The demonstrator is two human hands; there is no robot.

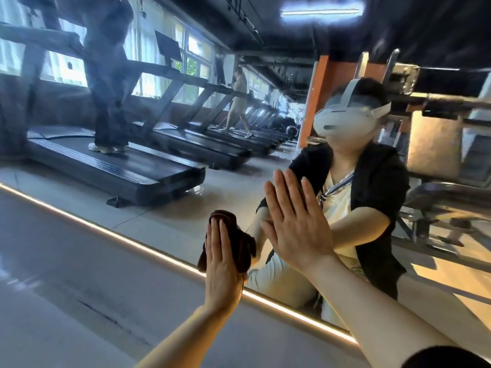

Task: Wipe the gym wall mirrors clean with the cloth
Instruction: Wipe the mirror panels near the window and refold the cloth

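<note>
The wall mirror (164,203) fills most of the view and runs down to a lit strip along its lower edge. My left hand (221,264) presses a dark brown cloth (239,243) flat against the glass near that lower edge, fingers straight and pointing up. My right hand (295,221) lies flat on the mirror just to the right and a little higher, fingers straight, holding nothing. Part of the cloth is hidden behind my left palm.
The lit strip (111,235) marks the mirror's bottom edge, with the glossy grey floor (79,301) below it. Reflected in the glass are a row of treadmills (127,168), people on them, weight machines at the right, and my own reflection wearing a headset.
</note>
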